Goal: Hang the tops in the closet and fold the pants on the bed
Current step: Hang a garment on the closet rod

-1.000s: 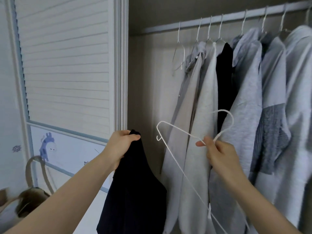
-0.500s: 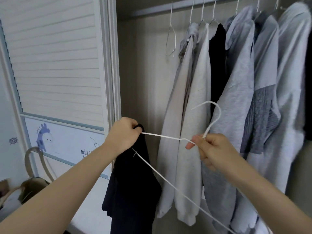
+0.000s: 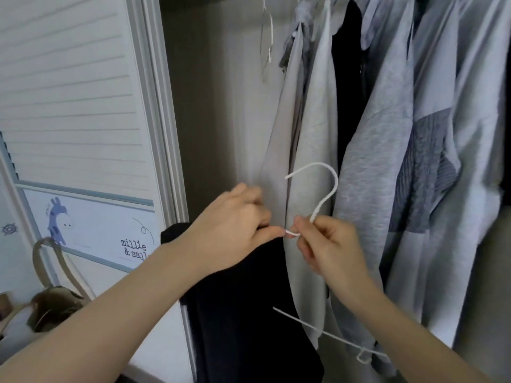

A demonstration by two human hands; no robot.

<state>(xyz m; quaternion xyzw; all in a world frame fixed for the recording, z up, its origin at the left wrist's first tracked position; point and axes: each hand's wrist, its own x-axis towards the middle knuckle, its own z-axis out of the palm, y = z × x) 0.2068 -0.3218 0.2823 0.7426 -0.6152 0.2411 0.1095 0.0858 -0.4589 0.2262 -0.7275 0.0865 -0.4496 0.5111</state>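
Left hand (image 3: 235,230) gripping one black top (image 3: 243,313), right hand (image 3: 329,250) pinching one white hanger (image 3: 326,189).

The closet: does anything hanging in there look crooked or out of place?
Mostly tidy. One empty hanger dangles at the left end, and the grey garment beside it looks bunched at its top.

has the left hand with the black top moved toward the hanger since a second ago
Yes. The left hand, gripping the black top, has moved right, away from the closet door frame, and now meets the white hanger held by the right hand.
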